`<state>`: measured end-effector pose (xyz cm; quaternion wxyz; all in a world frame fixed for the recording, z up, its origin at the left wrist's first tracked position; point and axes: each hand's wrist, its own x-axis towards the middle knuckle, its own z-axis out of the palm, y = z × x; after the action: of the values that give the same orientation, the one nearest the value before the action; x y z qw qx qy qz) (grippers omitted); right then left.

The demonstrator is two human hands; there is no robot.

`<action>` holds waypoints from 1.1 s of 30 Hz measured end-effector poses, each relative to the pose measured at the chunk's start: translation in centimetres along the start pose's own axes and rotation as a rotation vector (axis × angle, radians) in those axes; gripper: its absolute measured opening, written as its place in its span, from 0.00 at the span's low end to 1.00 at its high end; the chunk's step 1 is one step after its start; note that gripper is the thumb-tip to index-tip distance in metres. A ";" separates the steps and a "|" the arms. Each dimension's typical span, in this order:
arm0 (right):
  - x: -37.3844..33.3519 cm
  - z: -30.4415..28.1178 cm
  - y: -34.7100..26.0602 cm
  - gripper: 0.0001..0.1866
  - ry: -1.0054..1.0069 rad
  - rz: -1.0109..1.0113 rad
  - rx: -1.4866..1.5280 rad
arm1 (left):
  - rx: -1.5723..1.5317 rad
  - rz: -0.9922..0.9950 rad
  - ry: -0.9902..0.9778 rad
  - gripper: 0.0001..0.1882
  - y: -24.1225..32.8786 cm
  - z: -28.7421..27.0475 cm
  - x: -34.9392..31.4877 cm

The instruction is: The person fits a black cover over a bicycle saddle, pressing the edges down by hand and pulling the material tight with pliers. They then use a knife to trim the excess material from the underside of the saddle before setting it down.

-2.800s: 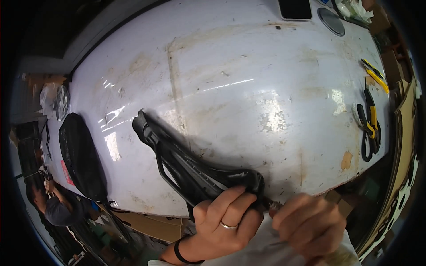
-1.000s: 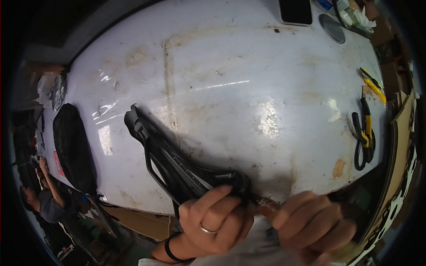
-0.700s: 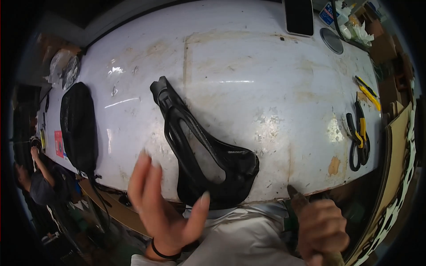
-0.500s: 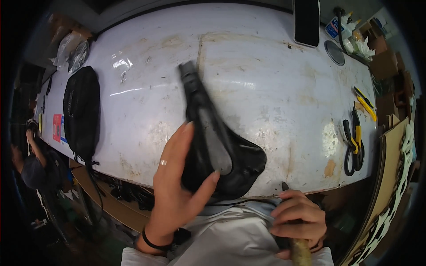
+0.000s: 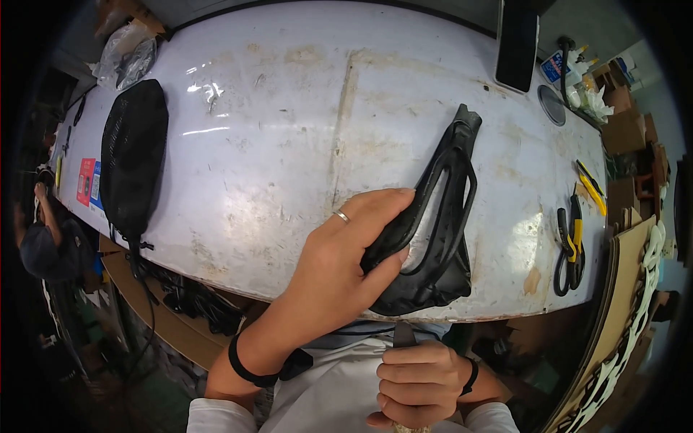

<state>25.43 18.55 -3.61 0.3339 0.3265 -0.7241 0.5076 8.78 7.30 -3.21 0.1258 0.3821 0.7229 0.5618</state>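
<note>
A black bicycle saddle (image 5: 453,238) rests near the table's front edge, its narrow nose pointing away and slightly right. Dark rail-like bars run along the side facing up, with a long light gap between them. My left hand (image 5: 336,256) grips the saddle's left side, thumb and fingers closed around its edge. Below the table edge, close to my body, my right hand (image 5: 422,382) is wrapped around the handle of a short-bladed knife (image 5: 404,335). The blade points toward the table, apart from the saddle.
A black mesh pouch (image 5: 133,159) lies at the left. Yellow-and-black pliers (image 5: 574,242) and a yellow utility knife (image 5: 592,189) lie at the right. A phone (image 5: 517,47), a round grey disc (image 5: 551,105) and glue bottles (image 5: 559,68) stand farther back. Cardboard sheets (image 5: 613,303) lean by the right edge. Another person (image 5: 54,245) is at far left.
My left hand has moved the saddle to the right and turned it, so its nose now points right instead of left and its bars show. My right hand has shifted left with the knife.
</note>
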 end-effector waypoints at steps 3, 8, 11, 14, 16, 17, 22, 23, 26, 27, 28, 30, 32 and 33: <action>0.5 -0.2 0.3 0.17 -0.023 0.097 -0.003 | -0.050 -0.031 0.002 0.30 0.0 0.2 0.1; -1.9 0.0 1.2 0.13 0.096 0.081 0.096 | -0.010 -0.024 -0.006 0.30 0.3 0.1 0.2; -1.6 0.2 1.6 0.11 0.135 0.016 0.124 | -0.010 0.000 -0.010 0.31 0.4 0.3 0.4; 0.3 -0.6 1.0 0.12 0.003 0.197 0.086 | 0.116 0.039 -0.016 0.32 -0.1 -0.1 0.0; -0.2 -0.3 0.2 0.11 0.111 0.170 0.124 | 0.031 0.031 -0.002 0.32 -0.5 -0.6 0.3; -0.2 -0.2 -0.1 0.10 0.224 0.147 0.169 | -0.052 0.015 0.008 0.33 -0.6 -0.8 0.4; 1.8 -1.5 -3.5 0.13 0.298 0.394 0.101 | 0.114 0.289 0.137 0.28 0.1 -1.3 -1.3; 0.6 -1.2 -4.8 0.09 0.409 0.587 0.005 | 0.115 0.351 0.034 0.24 0.8 -1.7 -1.4; 3.2 -3.6 -4.7 0.08 0.037 0.794 -0.675 | 0.325 0.441 -0.144 0.19 1.8 -1.4 -2.1; 3.9 -4.1 -4.1 0.08 0.031 0.786 -0.673 | 0.330 0.441 -0.135 0.19 1.6 -1.1 -2.0; 4.6 -4.4 -3.7 0.10 -0.118 0.807 -0.719 | 0.354 0.497 -0.151 0.19 1.0 -1.0 -1.7; 5.2 -4.4 -2.2 0.17 -0.273 0.757 -0.761 | 0.348 0.581 -0.130 0.17 0.0 -0.4 -1.4; 5.1 -4.9 -1.8 0.17 -0.344 0.738 -0.757 | 0.303 0.586 -0.129 0.16 -0.2 -0.2 -1.2; 5.0 -5.2 -1.7 0.18 -0.411 0.726 -0.748 | 0.258 0.586 -0.135 0.15 -0.3 -0.2 -1.3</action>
<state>24.74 22.36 2.72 0.0826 0.0079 -0.9709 0.2246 9.38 6.24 -3.74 -0.0430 0.6231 0.6374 0.4514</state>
